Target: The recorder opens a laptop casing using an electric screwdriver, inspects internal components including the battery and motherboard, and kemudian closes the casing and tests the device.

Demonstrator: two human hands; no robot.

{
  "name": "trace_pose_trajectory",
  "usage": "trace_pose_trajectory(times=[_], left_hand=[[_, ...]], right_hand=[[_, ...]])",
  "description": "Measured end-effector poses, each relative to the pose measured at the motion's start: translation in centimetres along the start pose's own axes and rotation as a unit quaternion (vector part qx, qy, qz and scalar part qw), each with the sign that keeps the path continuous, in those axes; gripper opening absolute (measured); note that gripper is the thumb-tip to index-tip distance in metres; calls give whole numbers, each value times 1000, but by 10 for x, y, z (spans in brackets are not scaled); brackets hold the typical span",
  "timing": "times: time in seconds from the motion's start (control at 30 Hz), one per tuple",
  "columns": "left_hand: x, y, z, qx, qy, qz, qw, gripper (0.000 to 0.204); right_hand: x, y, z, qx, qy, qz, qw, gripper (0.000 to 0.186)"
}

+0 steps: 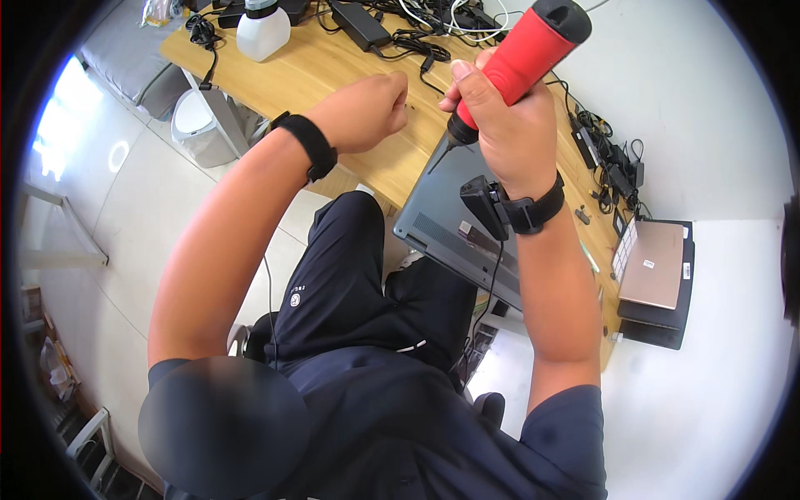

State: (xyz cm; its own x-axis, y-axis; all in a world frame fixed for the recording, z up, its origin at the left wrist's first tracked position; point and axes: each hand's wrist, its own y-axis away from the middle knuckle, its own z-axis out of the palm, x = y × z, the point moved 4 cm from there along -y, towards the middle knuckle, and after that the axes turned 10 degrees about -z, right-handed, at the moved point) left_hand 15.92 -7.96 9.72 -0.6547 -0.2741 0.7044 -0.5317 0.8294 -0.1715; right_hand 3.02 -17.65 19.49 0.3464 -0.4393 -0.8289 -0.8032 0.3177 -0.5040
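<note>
In my right hand (518,125) is a red and black electric screwdriver (523,57), the fingers wrapped round its body. Its thin bit slants down and left over a grey laptop (442,218), which lies with its vented underside up at the table's front edge; whether the bit touches it I cannot tell. My left hand (365,110) is closed above the table, left of the laptop and apart from it. Its fingertips are curled out of sight, so anything in them is hidden.
On the wooden table (287,87) stand a white bottle (263,35) and a black power adapter (360,25) among tangled cables. More cables (612,158) lie along the right wall, near a gold laptop (654,265) on black ones. A white bin (196,125) stands on the floor.
</note>
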Motion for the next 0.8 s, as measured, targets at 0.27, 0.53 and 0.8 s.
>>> trace_pose_trajectory(times=[0.27, 0.53, 0.8], left_hand=[[39, 29, 0, -139, 130, -3, 982, 10], [72, 43, 23, -188, 182, -40, 964, 19], [144, 57, 63, -201, 198, 65, 957, 21]], right_hand=[[-1, 3, -4, -93, -65, 7, 993, 17], [-50, 24, -76, -3, -176, -112, 978, 7], [-94, 87, -139, 99, -170, -121, 973, 15]])
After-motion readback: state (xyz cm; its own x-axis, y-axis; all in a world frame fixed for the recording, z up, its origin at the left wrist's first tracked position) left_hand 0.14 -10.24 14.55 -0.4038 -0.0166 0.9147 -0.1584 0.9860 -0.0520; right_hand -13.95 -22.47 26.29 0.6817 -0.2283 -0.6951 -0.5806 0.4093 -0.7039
